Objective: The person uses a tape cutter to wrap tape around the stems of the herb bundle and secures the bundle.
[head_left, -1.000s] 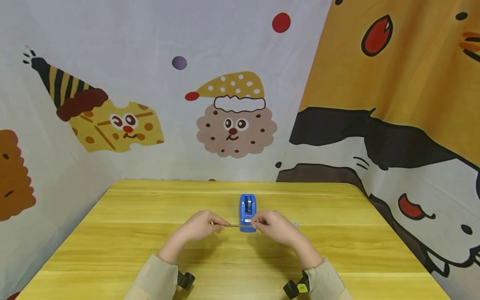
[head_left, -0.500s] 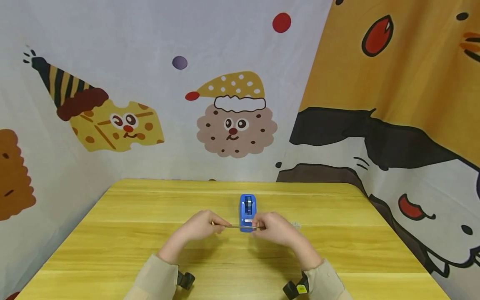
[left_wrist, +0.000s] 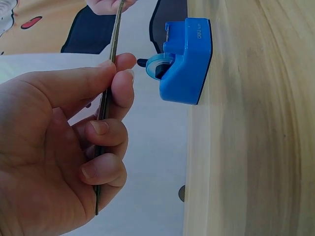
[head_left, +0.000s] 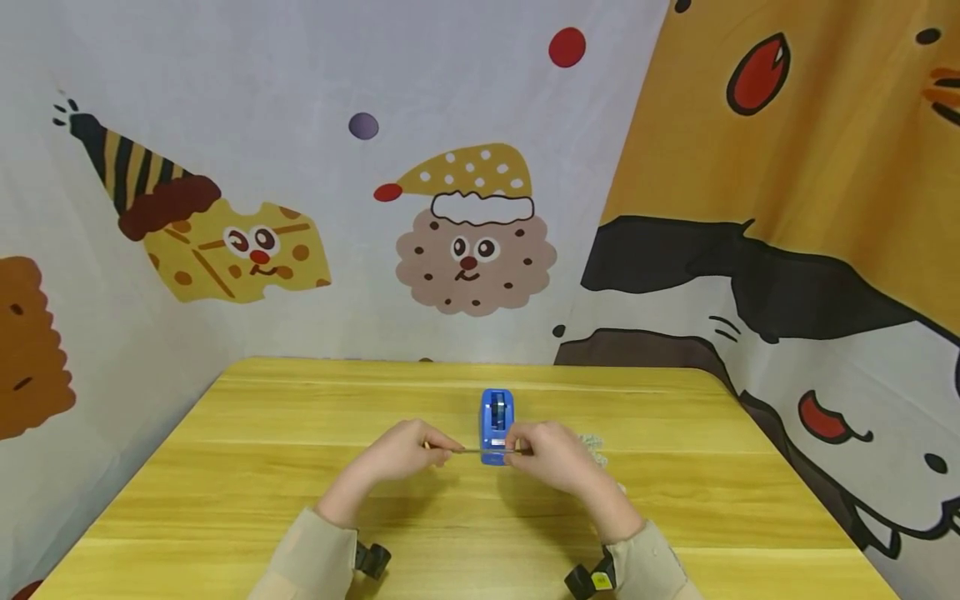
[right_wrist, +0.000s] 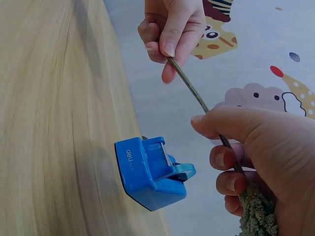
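Note:
Both hands hold one thin brownish-green stem of a dried plant (right_wrist: 189, 83), level in front of the blue tape dispenser (head_left: 486, 438). My left hand (head_left: 405, 451) pinches it between thumb and index finger. In the left wrist view its end (left_wrist: 97, 199) runs down past the curled fingers. My right hand (head_left: 553, 454) pinches the stem farther along, fingers curled round it. A crumbly grey-green flower cluster (right_wrist: 257, 215) hangs at that end under the right palm, partly hidden. Pale bits of the cluster (head_left: 592, 442) show beyond the right hand in the head view.
The tape dispenser stands on the light wood table (head_left: 300, 400), just beyond the hands, with a clear tape roll (left_wrist: 158, 65) in it. A white and orange cartoon curtain (head_left: 300, 67) hangs behind the table.
The right fingers have shifted their pinch on the stem, and more of the pale flower cluster shows beside the right hand. The left hand and tape dispenser stay in place.

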`<action>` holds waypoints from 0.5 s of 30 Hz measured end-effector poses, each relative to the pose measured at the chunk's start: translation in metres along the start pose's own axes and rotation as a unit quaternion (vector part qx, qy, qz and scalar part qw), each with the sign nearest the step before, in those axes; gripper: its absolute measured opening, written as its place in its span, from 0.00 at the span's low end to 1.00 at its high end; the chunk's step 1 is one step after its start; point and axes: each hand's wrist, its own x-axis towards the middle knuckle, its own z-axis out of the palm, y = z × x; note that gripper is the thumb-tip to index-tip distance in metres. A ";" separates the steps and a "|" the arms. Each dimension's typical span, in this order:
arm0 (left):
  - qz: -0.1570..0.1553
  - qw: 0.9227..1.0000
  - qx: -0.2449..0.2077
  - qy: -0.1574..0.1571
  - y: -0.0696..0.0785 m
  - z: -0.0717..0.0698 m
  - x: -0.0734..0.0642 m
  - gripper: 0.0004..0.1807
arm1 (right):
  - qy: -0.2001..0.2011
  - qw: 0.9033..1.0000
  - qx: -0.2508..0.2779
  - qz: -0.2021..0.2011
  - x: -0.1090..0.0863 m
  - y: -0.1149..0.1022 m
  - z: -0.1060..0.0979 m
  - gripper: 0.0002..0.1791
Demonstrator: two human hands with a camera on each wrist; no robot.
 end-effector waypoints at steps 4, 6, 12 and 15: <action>0.006 1.000 -0.001 -0.001 -0.001 0.001 -0.001 0.11 | 0.007 1.000 -0.004 -0.007 0.000 0.002 0.002 0.05; 0.006 1.000 0.001 -0.001 -0.002 0.002 -0.002 0.11 | 0.006 1.000 -0.002 -0.013 -0.001 0.003 0.003 0.04; 0.005 1.000 0.000 0.007 -0.001 0.002 -0.002 0.11 | 0.017 1.000 -0.001 -0.024 0.001 0.003 0.001 0.02; 0.009 1.000 0.003 0.010 -0.001 0.001 0.000 0.11 | 0.017 1.000 -0.002 -0.012 0.002 0.002 -0.001 0.03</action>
